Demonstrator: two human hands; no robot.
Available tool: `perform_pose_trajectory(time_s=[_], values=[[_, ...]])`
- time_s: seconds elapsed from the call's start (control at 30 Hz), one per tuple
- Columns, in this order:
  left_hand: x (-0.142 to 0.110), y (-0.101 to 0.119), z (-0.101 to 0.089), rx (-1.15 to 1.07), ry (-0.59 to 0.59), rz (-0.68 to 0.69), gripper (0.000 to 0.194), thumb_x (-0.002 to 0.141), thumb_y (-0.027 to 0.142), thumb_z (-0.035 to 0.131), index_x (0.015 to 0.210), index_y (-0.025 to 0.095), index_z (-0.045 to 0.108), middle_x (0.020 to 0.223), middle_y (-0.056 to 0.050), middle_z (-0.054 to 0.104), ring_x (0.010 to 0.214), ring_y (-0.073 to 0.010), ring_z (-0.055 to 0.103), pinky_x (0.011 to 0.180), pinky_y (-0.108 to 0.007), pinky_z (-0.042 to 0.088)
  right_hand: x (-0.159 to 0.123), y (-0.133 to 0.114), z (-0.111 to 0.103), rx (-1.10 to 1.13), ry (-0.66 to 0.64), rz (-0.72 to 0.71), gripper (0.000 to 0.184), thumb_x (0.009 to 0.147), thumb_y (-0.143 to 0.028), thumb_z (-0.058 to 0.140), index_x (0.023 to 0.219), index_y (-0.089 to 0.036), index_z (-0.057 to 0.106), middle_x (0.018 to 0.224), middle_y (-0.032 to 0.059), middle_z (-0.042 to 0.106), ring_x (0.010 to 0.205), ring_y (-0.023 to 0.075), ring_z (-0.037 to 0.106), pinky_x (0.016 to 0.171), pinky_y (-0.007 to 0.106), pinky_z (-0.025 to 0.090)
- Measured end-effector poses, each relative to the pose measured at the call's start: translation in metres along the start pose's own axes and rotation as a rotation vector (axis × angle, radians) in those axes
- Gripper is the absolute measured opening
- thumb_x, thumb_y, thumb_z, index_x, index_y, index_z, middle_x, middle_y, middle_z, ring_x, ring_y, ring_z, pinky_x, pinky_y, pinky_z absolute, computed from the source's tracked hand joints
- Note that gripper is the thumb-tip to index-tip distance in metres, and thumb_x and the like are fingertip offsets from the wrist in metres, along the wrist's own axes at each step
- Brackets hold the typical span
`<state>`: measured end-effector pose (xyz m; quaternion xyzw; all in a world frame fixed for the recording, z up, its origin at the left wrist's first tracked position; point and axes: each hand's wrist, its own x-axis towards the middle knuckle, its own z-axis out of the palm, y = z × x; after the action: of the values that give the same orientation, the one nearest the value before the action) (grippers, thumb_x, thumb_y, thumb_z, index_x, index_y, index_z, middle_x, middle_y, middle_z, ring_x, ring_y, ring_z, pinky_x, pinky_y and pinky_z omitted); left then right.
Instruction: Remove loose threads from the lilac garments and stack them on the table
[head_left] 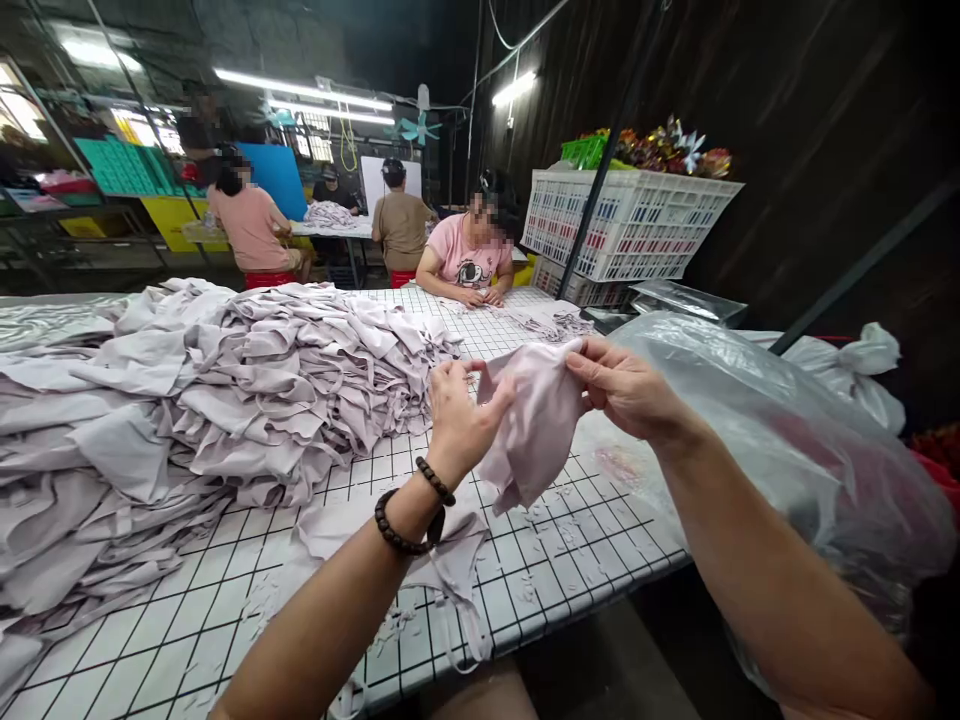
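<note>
Both my hands hold up one pale lilac fabric piece [536, 425] above the grid-patterned table [225, 610]. My left hand [461, 415], with a dark bead bracelet on its wrist, pinches the piece's left edge. My right hand [626, 385] pinches its upper right corner. The cloth hangs down between them. Another lilac piece [450, 555] lies flat on the table under my left forearm. A big heap of the same lilac pieces [225, 400] covers the table's left side.
A large clear plastic bag [787, 450] bulges at the table's right edge, under my right forearm. A person in a pink shirt [469, 255] works at the table's far end. White crates [630, 225] stand behind. Other people sit at a farther table.
</note>
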<state>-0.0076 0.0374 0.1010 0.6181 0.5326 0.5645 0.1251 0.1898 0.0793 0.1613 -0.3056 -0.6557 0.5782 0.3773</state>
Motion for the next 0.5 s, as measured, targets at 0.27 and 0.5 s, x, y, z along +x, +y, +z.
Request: perform_pose_trajectory(time_s=[0.27, 0.5], values=[[0.042, 0.027, -0.004, -0.258, -0.228, 0.096, 0.062, 0.073, 0.048, 0.070, 0.124, 0.017, 0.051, 0.117, -0.012, 0.058, 0.105, -0.0210, 0.054, 0.089, -0.036, 0.044, -0.016, -0.003, -0.009, -0.134, -0.081, -0.181, 0.019, 0.083, -0.037, 0.063, 0.091, -0.019, 0.065, 0.081, 0.0016, 0.063, 0.073, 0.0143, 0.058, 0.068, 0.028, 0.049], [0.061, 0.038, 0.000, -0.446, -0.709, -0.240, 0.043, 0.064, 0.050, 0.075, 0.070, 0.009, 0.065, 0.061, 0.000, 0.057, 0.055, -0.0069, 0.046, 0.049, -0.019, 0.034, -0.029, -0.003, -0.017, -0.136, -0.083, -0.205, 0.019, 0.083, -0.036, 0.064, 0.090, -0.018, 0.065, 0.082, 0.0015, 0.062, 0.077, 0.0147, 0.057, 0.073, 0.030, 0.048]])
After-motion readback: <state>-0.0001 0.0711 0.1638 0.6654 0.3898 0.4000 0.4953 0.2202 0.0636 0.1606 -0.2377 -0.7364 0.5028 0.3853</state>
